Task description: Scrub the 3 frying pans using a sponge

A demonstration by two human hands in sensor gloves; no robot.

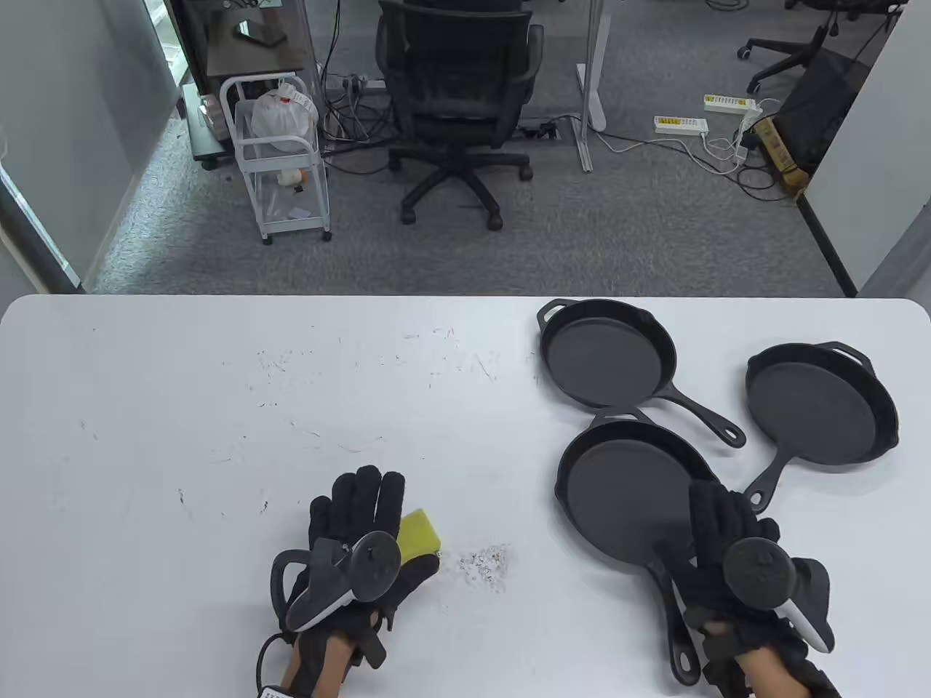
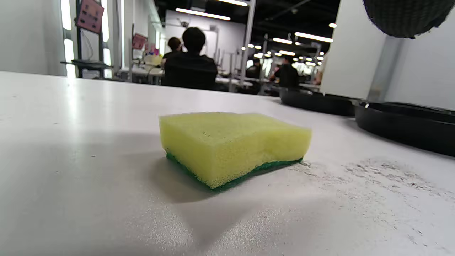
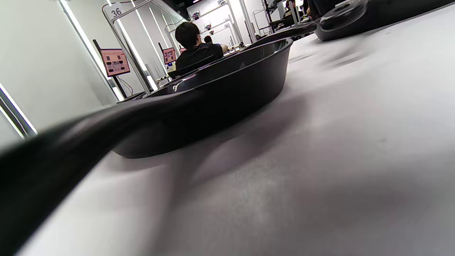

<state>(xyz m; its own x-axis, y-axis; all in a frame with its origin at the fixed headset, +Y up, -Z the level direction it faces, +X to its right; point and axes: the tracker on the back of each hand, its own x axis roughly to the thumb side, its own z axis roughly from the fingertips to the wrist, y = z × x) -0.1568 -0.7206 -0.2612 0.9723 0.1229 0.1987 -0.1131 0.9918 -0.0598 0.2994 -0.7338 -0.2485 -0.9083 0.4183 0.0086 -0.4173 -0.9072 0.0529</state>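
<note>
Three black cast-iron frying pans lie on the right half of the white table (image 1: pixel 182 407): a far one (image 1: pixel 607 352), a right one (image 1: pixel 818 407) and a near one (image 1: pixel 629 494) whose handle (image 1: pixel 673 625) points toward me. My right hand (image 1: pixel 716 520) lies stretched over the near pan's right rim, thumb beside the handle base; the right wrist view shows that pan (image 3: pixel 213 99) and its blurred handle (image 3: pixel 53 156) with no fingers around it. A yellow sponge (image 1: pixel 422 534) with a green underside lies flat and free (image 2: pixel 231 145). My left hand (image 1: pixel 356 509) is spread just left of it, partly over it.
Pale crumbs (image 1: pixel 484 563) are scattered right of the sponge, and fine scratches mark the table's middle. Beyond the far edge stand a black office chair (image 1: pixel 454 94) and a white wire cart (image 1: pixel 280 153). The three pans crowd each other, handles crossing.
</note>
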